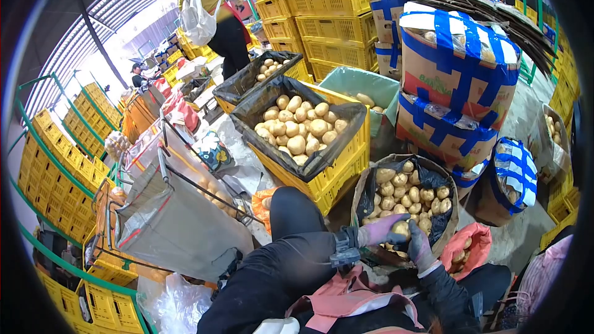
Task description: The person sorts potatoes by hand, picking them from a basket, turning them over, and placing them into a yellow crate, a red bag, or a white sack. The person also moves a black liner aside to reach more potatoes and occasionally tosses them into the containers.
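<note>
Both my hands wear purple and grey gloves and are over a round sack lined with black plastic and filled with potatoes. Between my hands is one potato. My left hand reaches in from the left, its fingers closed round that potato's side. On the potato's right is my right hand, its fingers pointing up beside the potato; whether they touch it I cannot tell. A red mesh bag with potatoes stands right of my right hand.
Ahead, a yellow crate with black lining holds potatoes. Taped cardboard boxes are stacked at the right. A grey sack on a metal frame stands left. A person stands behind; pink patterned cloth shows at the right edge.
</note>
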A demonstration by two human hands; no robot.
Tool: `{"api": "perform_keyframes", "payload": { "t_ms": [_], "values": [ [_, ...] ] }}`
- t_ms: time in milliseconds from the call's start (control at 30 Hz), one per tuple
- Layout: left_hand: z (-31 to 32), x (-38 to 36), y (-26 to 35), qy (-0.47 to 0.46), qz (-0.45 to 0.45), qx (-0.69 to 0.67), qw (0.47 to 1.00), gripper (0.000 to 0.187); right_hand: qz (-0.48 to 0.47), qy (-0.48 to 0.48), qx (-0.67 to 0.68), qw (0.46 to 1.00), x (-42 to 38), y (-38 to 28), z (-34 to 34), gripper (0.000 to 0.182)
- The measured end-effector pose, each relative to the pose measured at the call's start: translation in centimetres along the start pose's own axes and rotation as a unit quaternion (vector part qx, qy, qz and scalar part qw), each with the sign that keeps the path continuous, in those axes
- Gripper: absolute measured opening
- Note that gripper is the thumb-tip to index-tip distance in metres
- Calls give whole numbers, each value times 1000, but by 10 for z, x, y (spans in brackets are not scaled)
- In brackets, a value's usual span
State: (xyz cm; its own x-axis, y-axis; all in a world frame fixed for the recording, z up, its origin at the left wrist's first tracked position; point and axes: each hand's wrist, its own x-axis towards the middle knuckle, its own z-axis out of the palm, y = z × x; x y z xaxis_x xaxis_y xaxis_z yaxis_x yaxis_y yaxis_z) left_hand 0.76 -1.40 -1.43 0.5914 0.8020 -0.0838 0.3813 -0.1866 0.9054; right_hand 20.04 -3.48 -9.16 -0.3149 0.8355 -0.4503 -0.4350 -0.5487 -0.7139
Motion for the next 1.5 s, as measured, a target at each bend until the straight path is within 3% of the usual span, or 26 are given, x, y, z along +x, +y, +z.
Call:
{"api": "perform_keyframes", "payload": {
  "t_ms": [100,233,267,333,367,433,467,533,600,633,667,700,767,800,867,1067,1133,1400,1433,1500],
  "values": [
    [2,-5,9,48,78,96,991,72,-6,47,-4,999,0,0,3,53],
    [-6,-6,22,71,44,106,991,62,8,6,-105,994,-14,-30,23,59],
    [-8,-5,21,84,25,128,988,59,-6,-4,-128,992,-7,-33,21,52],
    [-14,-1,20,36,-47,-42,997,58,-91,-33,-170,981,45,-8,-34,42],
    [-13,2,14,39,-60,-101,992,57,-126,-3,-255,959,87,20,-85,40],
    [-11,9,5,50,-62,-175,981,56,-109,53,-521,845,99,20,-103,50],
    [-11,11,4,56,-64,-246,966,55,-109,52,-524,843,98,22,-104,50],
    [-11,12,2,54,-16,-305,951,49,-61,49,-731,678,93,31,-105,55],
    [-12,9,4,64,12,-431,900,46,88,-4,-837,539,91,42,-101,59],
    [-12,8,1,63,25,-457,887,47,86,-43,-878,469,86,42,-94,57],
    [-12,9,-4,63,23,-458,887,47,100,-63,-892,437,90,48,-91,57],
    [-13,10,-9,81,80,-375,920,49,110,-76,-896,424,96,53,-92,57],
    [-15,3,-15,112,165,-205,958,50,123,-93,-898,412,104,61,-95,57],
    [-19,-2,-7,110,162,-207,959,50,128,-102,-898,409,108,64,-97,57],
    [-31,-2,17,36,-8,-486,873,54,135,-117,-897,405,111,67,-101,56],
    [-34,-8,26,71,-38,-490,868,54,145,-154,-886,412,119,74,-109,56],
    [-32,-5,8,41,-66,-618,782,48,147,-166,-883,414,122,74,-111,56],
    [-33,-9,1,66,5,-519,852,41,154,-207,-868,425,124,77,-125,55],
    [-32,-9,0,92,41,-431,897,39,153,-213,-865,427,124,76,-127,55],
    [-32,-11,0,114,74,-337,932,38,149,-228,-857,436,122,76,-133,55]
  ]
}}
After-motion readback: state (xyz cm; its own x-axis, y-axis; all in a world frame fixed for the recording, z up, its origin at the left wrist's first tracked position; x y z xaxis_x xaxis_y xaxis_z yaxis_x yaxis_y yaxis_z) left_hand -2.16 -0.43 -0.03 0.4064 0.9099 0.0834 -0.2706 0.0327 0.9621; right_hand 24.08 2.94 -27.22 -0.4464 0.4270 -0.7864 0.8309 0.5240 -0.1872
